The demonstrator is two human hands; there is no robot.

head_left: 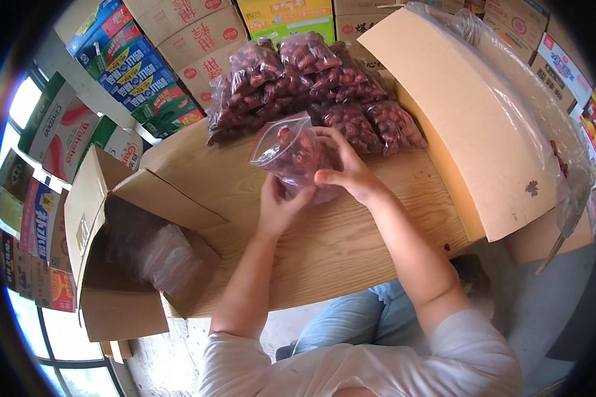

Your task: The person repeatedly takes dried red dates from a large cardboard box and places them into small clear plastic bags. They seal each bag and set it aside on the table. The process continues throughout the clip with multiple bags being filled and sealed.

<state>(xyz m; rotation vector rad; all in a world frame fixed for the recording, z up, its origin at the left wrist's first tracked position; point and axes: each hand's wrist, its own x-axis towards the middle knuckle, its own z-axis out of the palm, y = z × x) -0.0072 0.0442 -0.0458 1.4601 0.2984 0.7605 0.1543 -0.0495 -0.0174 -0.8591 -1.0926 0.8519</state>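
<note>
A clear zip bag of dried red dates (297, 157) is held between my two hands above the wooden table (265, 264). My left hand (278, 206) closes on its lower left side, thumb on the front. Around the right side curl the fingers of my right hand (348, 169), with that thumb pointing across the front. The bag's top, edged with a red strip, leans to the left and looks loose; whether the seal is closed I cannot tell. Just beyond it, several filled bags of red dates (271, 86) are piled at the table's far side.
At the left, an open cardboard box (122, 311) holds flat clear zip bags (175, 255). A large carton (457, 126) with a plastic liner (573, 165) stands at the right. Stacked boxes (198, 40) line the back, and more colourful cartons (59, 126) rise at the left.
</note>
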